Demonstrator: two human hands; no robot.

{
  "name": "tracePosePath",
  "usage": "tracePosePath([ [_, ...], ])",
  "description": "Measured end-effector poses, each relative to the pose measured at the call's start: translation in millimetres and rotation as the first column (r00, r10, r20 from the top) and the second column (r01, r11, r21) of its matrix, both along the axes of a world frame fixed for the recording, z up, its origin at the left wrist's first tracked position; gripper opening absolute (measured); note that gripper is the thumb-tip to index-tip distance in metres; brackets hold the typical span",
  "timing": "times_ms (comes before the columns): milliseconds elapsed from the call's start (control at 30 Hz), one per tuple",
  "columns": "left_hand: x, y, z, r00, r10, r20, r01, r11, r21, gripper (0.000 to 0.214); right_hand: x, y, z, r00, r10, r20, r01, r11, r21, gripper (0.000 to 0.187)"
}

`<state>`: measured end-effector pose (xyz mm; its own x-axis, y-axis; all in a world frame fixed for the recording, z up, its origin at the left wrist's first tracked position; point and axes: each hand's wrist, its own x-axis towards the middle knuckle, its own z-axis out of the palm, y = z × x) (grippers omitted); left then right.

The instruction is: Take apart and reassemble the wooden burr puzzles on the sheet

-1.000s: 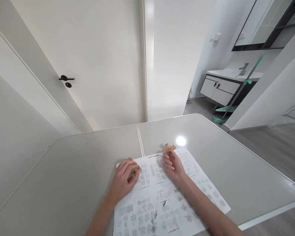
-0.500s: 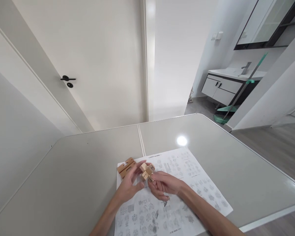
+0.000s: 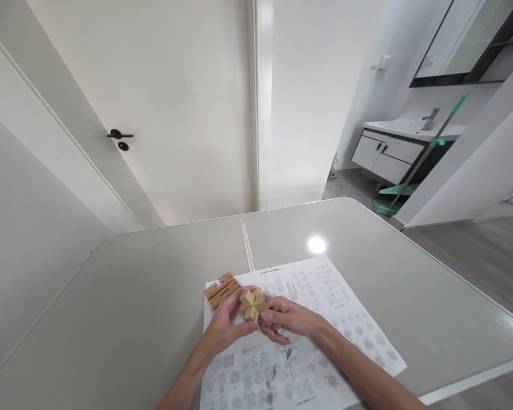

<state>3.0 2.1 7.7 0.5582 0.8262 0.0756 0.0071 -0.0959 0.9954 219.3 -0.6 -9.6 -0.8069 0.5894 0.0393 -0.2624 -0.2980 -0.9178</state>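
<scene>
A grey, white-edged table (image 3: 132, 319) with a seam (image 3: 247, 245) bears a printed paper sheet (image 3: 299, 364); brown wooden pieces (image 3: 216, 298) lie at the sheet's far left corner.

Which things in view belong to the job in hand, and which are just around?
Job:
- block cluster, held by left hand and right hand
- wooden pieces by the left hand
- printed sheet under the work, probably its reference

Just around:
- door handle
- faucet
- sink cabinet
- green dustpan
</scene>
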Motion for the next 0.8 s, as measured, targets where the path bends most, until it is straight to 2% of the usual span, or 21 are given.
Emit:
tracePosePath([
  [167, -1.3, -1.5, 0.2, 0.997, 0.032, -0.065, -0.029, 0.998, 0.056, 0.068, 0.9, -0.4, 6.0, 0.996, -0.062, 0.064, 0.053, 0.99, 0.131, 0.041],
  [367, -1.2, -2.8, 2.8, 0.993, 0.088, -0.075, -0.083, 0.994, 0.066, 0.067, -1.6, -5.0, 14.8, 0.979, -0.181, 0.092, 0.16, 0.967, 0.197, 0.04],
  [500, 1.7, -5.5, 5.8, 0.99, 0.102, -0.096, -0.098, 0.994, 0.046, 0.062, -4.0, -6.7, 10.7, 0.961, -0.251, 0.118, 0.218, 0.946, 0.242, 0.039],
  [567, 4.8, -7.6, 6.0, 0.984, 0.146, -0.099, -0.141, 0.989, 0.051, 0.059, -6.2, -6.3, 5.7, 0.931, -0.339, 0.135, 0.286, 0.908, 0.306, 0.036],
  [700, 11.4, -10.6, 3.3, 0.963, 0.258, -0.08, -0.252, 0.964, 0.082, 0.053, -11.9, -5.3, -2.8, 0.841, -0.518, 0.156, 0.402, 0.791, 0.462, 0.029],
  [800, 13.4, -10.6, 0.5, 0.961, 0.271, -0.063, -0.266, 0.961, 0.072, 0.053, -15.3, -6.0, -4.9, 0.849, -0.508, 0.148, 0.403, 0.802, 0.442, 0.03],
])
